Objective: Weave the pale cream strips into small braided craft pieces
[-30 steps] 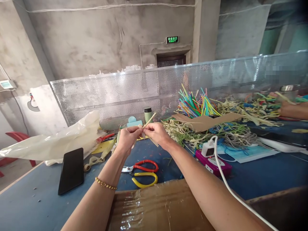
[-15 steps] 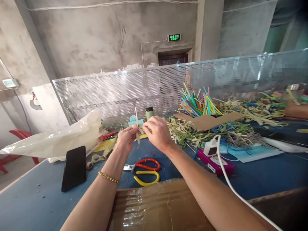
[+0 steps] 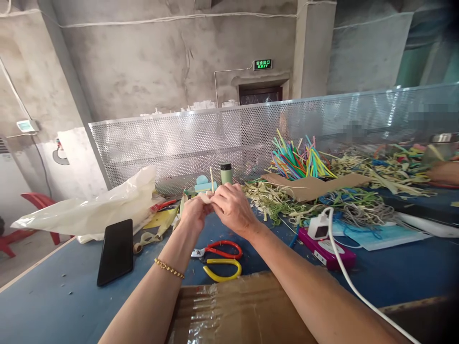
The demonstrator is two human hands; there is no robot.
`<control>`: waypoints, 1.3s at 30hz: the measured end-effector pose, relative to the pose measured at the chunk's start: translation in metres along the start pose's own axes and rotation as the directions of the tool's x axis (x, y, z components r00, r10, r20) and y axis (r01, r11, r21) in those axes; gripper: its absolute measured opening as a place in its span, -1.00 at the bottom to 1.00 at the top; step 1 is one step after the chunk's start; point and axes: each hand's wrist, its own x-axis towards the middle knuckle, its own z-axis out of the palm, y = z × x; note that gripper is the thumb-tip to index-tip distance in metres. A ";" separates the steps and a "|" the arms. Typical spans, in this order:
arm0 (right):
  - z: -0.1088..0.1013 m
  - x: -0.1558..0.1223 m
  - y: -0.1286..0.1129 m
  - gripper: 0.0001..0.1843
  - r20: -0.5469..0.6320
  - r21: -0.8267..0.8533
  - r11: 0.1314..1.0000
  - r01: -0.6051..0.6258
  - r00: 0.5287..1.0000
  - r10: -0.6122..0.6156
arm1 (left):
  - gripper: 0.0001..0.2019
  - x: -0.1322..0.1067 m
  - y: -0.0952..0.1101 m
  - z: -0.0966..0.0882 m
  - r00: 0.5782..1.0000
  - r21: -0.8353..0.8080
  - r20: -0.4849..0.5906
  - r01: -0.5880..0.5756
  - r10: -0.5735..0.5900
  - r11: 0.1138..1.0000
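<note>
A thin pale stick (image 3: pixel 212 179) stands upright between my hands, its tip showing above the fingers. My left hand (image 3: pixel 194 211) is closed around its lower part, with a bit of pale strip at the fingertips. My right hand (image 3: pixel 234 209) presses in from the right, thumb and fingers pinched where the two hands meet; the strip's end is hidden there. Below them on the blue table lie scissors (image 3: pixel 222 260) with one red and one yellow handle, blades to the left.
A black phone (image 3: pixel 115 252) and a pale plastic bag (image 3: pixel 89 203) lie left. Rightward are a magenta box (image 3: pixel 328 248) with a white cable, dried strips (image 3: pixel 276 198), and colourful stems (image 3: pixel 299 157). Cardboard (image 3: pixel 244 310) lies in front. Another person's hand (image 3: pixel 444 171) shows far right.
My right hand has moved in against the left at the stick. The strip end that hung below the fingers no longer shows. The view has shifted slightly.
</note>
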 end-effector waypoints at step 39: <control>0.017 0.003 0.018 -0.88 0.079 0.581 0.533 -0.615 0.694 0.715 | -0.77 -0.014 0.019 0.004 0.959 0.180 0.278 0.005 -0.055 0.984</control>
